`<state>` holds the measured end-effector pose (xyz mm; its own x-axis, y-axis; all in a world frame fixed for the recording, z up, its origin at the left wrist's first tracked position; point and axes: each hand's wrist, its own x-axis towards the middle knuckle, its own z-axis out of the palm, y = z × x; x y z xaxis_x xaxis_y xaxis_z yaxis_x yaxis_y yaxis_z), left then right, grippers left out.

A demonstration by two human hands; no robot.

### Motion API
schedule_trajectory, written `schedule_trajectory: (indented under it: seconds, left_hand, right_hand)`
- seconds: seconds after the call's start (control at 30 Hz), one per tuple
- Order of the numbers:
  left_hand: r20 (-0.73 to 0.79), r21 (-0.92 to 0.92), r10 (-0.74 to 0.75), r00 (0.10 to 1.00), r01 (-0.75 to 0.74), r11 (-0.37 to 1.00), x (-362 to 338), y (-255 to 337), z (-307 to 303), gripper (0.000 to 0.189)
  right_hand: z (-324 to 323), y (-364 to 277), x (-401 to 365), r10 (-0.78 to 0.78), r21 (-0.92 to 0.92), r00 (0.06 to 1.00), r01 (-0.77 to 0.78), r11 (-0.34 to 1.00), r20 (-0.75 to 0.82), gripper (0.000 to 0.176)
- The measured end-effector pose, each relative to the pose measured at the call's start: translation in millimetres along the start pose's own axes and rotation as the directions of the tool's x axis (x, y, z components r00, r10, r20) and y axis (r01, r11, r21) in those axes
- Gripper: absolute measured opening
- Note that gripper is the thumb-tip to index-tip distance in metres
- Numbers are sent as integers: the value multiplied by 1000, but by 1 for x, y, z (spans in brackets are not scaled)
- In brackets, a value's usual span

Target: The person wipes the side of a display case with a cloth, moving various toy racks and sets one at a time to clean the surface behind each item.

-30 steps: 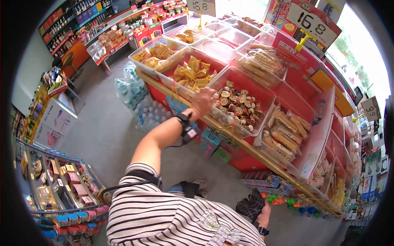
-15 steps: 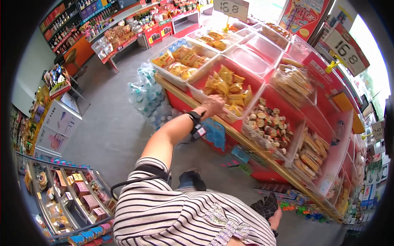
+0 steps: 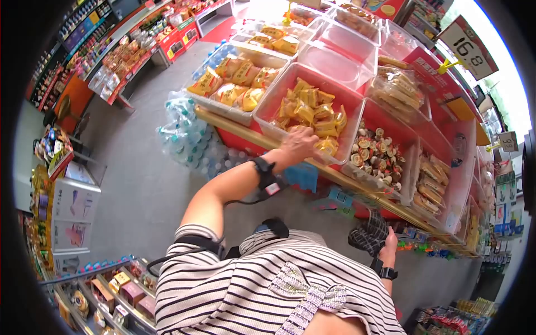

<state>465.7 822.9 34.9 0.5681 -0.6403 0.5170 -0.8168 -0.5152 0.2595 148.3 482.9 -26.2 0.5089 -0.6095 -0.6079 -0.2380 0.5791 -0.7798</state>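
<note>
My left hand reaches over the front rim of a clear plastic bin with a red lining. Its fingers curl down beside small yellow-wrapped snack packets; what lies under the fingertips is hidden. A black band with a small device is strapped round that wrist. Low on the right, my right hand is closed on a black checked cloth item, whose exact kind I cannot make out. To the right of the packet bin stands a bin of small round snacks with brown-and-cream tops.
A wooden ledge runs along the stand's front. Left of it are shrink-wrapped bottles on the floor. More bins hold larger yellow packets and bagged long snacks. A divided display case stands at lower left.
My view has shifted, and the stand sits slightly differently in it. My left hand stays at the packet bin's front. My right hand with the checked cloth has come up and more into view.
</note>
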Motion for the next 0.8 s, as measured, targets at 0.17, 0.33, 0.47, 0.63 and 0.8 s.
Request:
schedule_trajectory:
  seconds: [0.17,0.33,0.47,0.63,0.8]
  left_hand:
    - [-268,211,-23,963,82,974,-13,-91,-63,49]
    - [6,505,-201,980,171,846,-65,-170,-85,29]
    - [-44,530,-127,991,131,838,-73,-177,-74,31]
    - [-20,589,7,1000,6,808,-75,-182,-74,9]
    - [55,635,7,998,-41,771,-83,-199,-69,16]
  right_hand:
    - [-10,13,-23,2,100,997,6,995,-78,30]
    - [-34,34,-36,104,174,989,-85,981,-104,34]
    - [-37,32,-48,148,222,980,-115,968,-136,34]
    - [-57,52,-45,76,205,982,-40,978,-171,28]
    - [-64,51,-56,105,250,966,-44,967,-235,26]
